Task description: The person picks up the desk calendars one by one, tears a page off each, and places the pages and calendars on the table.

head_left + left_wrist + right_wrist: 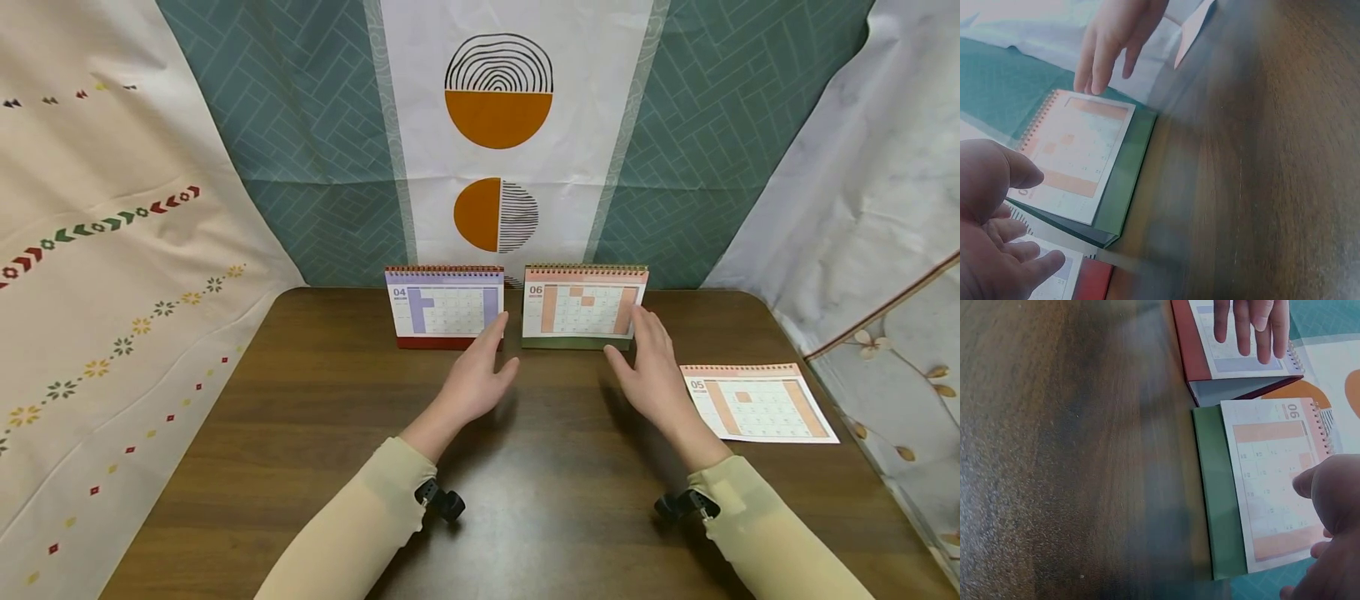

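On the counter [337,400], two desk calendars are being displayed along the far edge: a red calendar [441,310] left of the middle, with page 04 being shown, and a green calendar [577,302] just beside it on the right, with page 06 being shown. A loose sheet [761,406], numbered 05, is being carried near the counter's right edge, short of the far right corner.

The left hand [474,379] is being held out at the red calendar's right end, whose lower corner is being hidden by the fingers. The right hand [652,367] is being held out at the green calendar's right end, where the lower corner is being covered likewise. Each grip is being spread wide, the thumb apart from the fingers, and nothing is being held; whether either calendar is being touched cannot be told.

In the left wrist view, the red calendar is being largely hidden by the near hand, and the loose sheet is being cut off at the top. The small dates are being lost to blur.
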`<state>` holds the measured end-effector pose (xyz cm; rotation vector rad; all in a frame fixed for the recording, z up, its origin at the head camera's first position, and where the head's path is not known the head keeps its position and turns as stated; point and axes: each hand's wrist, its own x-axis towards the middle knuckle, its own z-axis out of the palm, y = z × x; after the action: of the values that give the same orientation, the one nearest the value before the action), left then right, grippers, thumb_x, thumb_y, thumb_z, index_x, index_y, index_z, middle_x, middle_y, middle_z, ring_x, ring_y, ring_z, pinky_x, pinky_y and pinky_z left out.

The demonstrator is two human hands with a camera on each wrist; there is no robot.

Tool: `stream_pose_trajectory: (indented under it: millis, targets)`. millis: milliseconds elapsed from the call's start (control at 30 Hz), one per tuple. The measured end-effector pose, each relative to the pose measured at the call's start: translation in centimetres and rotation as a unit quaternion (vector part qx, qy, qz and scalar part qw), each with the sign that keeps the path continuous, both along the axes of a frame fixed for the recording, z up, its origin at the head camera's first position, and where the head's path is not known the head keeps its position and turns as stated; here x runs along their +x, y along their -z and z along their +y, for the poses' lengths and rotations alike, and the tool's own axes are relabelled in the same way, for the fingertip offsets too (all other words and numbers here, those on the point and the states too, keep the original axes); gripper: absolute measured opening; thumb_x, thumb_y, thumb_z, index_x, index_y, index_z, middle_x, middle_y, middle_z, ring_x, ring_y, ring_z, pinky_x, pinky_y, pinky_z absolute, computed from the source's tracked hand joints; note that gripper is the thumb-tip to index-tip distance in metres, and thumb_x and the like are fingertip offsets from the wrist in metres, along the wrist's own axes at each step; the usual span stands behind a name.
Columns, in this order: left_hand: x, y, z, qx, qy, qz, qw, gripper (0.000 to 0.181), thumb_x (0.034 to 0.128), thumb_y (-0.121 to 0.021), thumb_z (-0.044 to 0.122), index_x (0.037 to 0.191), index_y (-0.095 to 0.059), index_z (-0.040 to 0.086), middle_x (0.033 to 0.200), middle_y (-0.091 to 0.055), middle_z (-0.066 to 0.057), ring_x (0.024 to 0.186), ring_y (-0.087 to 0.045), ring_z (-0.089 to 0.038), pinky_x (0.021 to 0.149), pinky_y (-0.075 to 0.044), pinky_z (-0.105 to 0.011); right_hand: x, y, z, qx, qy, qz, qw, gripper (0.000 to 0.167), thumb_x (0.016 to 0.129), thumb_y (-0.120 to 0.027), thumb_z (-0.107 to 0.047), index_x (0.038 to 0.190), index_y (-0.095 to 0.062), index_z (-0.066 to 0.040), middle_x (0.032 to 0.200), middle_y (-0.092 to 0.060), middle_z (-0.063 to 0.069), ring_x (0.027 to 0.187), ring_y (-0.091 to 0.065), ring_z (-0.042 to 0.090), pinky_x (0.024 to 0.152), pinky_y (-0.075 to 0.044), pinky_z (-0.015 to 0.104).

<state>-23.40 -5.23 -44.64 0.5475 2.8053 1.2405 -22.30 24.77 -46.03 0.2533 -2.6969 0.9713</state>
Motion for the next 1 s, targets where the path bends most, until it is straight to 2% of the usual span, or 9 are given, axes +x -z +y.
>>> stream_pose_trajectory:
  millis: [233, 467, 733, 1000]
  targets:
    - [0.4, 0.1, -0.7, -0.008, 0.004, 0.02, 0.9998, 0.076, 0.1109, -0.067, 0.018, 0.175, -0.028, 0.011, 0.179, -0.031, -0.01, 0.164, -0.031, -0.025, 0.13, -0.028, -0.047, 0.2, -0.1, -0.5, 0.008, -0.003, 0.009, 0.9999, 0.08, 0.111, -0.067, -0.02, 0.172, -0.021, 0.007, 0.175, -0.022, 0.034, 0.163, -0.016, 0.054, 0.127, -0.02, 0.071]
    - [1.1, -0.4, -1.2, -0.007, 0.002, 0.031, 0.9995, 0.076, 0.1093, -0.07, 0.017, 0.174, -0.031, 0.01, 0.179, -0.032, -0.011, 0.164, -0.032, -0.028, 0.13, -0.029, -0.051, 0.4, -0.2, -1.2, 0.008, -0.006, 0.016, 0.9998, 0.081, 0.111, -0.068, -0.02, 0.173, -0.021, 0.003, 0.176, -0.023, 0.032, 0.164, -0.016, 0.051, 0.127, -0.021, 0.07]
    - [1.5, -0.5, -2.0, -0.016, 0.0, 0.055, 0.9984, 0.074, 0.1098, -0.069, 0.017, 0.173, -0.033, 0.007, 0.178, -0.033, -0.014, 0.165, -0.029, -0.03, 0.13, -0.027, -0.053, 0.6, -0.4, -2.1, 0.023, -0.012, 0.024, 0.9994, 0.08, 0.111, -0.069, -0.019, 0.172, -0.023, 0.005, 0.177, -0.022, 0.031, 0.165, -0.016, 0.049, 0.127, -0.023, 0.069]
    - [1.7, -0.3, -2.9, -0.024, -0.004, 0.076, 0.9968, 0.072, 0.1099, -0.068, 0.015, 0.172, -0.034, 0.004, 0.179, -0.031, -0.011, 0.166, -0.026, -0.032, 0.131, -0.024, -0.052, 0.5, -0.4, -3.2, 0.039, -0.029, 0.044, 0.9979, 0.08, 0.11, -0.07, -0.02, 0.171, -0.025, 0.007, 0.177, -0.024, 0.029, 0.164, -0.019, 0.05, 0.129, -0.021, 0.066]
